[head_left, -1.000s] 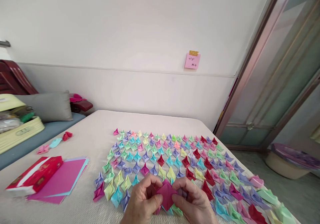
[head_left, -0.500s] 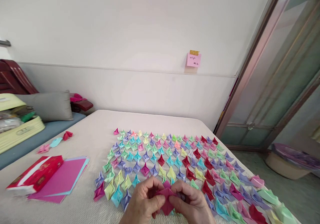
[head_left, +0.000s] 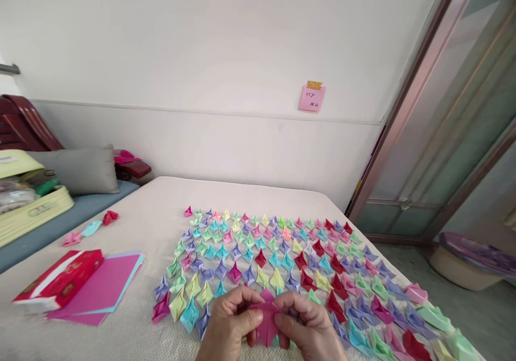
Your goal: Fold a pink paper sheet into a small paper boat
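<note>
A folded piece of magenta origami paper is pinched between my two hands at the bottom centre. My left hand grips its left side, thumb in front and fingers behind. On the right side, my right hand holds it the same way. Under and around the hands, rows of small folded paper boats in many colours cover the table. The hands hide some of the boats nearest me.
At left, a red tissue pack rests on coloured paper sheets. Beyond lie loose folded pieces. A grey cushion and a yellow box are farther left. A pink note hangs on the wall; a basin stands right.
My fingers have shifted on the magenta paper, the left thumb moving slightly left and up. More of the paper's front face shows between the thumbs. The view has moved very slightly.
</note>
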Motion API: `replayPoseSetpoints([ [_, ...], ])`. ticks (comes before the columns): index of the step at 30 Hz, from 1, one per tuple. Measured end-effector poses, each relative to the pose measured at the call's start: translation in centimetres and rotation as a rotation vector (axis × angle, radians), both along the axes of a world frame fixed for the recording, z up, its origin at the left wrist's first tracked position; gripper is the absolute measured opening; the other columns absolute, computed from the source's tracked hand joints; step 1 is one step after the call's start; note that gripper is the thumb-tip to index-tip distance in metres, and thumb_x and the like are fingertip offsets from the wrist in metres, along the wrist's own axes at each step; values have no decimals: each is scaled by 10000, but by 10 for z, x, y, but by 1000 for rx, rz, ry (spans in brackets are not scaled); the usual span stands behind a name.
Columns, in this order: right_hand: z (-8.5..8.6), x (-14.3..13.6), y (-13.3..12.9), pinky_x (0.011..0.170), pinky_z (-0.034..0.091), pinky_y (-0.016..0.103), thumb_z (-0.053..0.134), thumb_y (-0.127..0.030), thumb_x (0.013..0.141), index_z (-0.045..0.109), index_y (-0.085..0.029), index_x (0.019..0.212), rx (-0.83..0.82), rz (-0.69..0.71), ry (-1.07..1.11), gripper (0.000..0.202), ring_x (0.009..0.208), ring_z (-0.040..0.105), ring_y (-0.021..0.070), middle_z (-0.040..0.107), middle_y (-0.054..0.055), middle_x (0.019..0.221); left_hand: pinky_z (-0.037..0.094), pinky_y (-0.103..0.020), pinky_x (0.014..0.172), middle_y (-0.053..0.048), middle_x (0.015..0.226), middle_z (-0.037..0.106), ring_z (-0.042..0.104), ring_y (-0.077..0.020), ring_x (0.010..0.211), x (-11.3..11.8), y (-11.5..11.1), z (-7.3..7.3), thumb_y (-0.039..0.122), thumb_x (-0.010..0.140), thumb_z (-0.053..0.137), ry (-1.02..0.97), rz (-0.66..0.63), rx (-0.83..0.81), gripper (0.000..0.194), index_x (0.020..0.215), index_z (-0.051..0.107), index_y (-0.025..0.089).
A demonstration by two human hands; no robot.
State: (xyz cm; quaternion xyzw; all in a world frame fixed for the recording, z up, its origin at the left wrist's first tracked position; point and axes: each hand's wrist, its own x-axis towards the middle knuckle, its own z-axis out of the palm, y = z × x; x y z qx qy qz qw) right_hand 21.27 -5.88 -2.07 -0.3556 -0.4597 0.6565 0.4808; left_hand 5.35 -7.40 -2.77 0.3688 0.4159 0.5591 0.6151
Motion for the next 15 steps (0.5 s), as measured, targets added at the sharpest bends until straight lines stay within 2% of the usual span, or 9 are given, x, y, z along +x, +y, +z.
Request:
replayPoseSetpoints([
  [4,4,5,0,508,379,202,891,-347,636,806,-213,709,-16,-32,27,175,482,532,94,652,-12,536,349,-195,461,27,462,601,499,-79,419,-1,-1,2,203,635,739,-114,-25,3,92,716,772,175],
  [7,7,5,-2,504,364,209,877,-314,634,807,-219,658,14,-60,18,121,472,514,80,623,-22,575,354,-207,460,31,463,579,509,-88,423,0,-2,0,180,654,733,-111,-8,24,31,646,763,181],
  [11,8,4,-4,498,354,216,834,-251,633,773,-208,557,9,-71,-4,107,466,497,73,534,-40,572,380,-225,466,31,496,559,530,-106,448,-1,-1,-6,149,671,705,-90,0,101,103,583,745,185],
  [15,7,5,-3,519,382,228,798,-224,634,774,-202,569,3,-65,-24,73,493,528,91,554,-29,610,378,-230,490,34,536,571,530,-102,471,-3,0,-8,122,684,684,-54,-34,121,120,598,743,182],
])
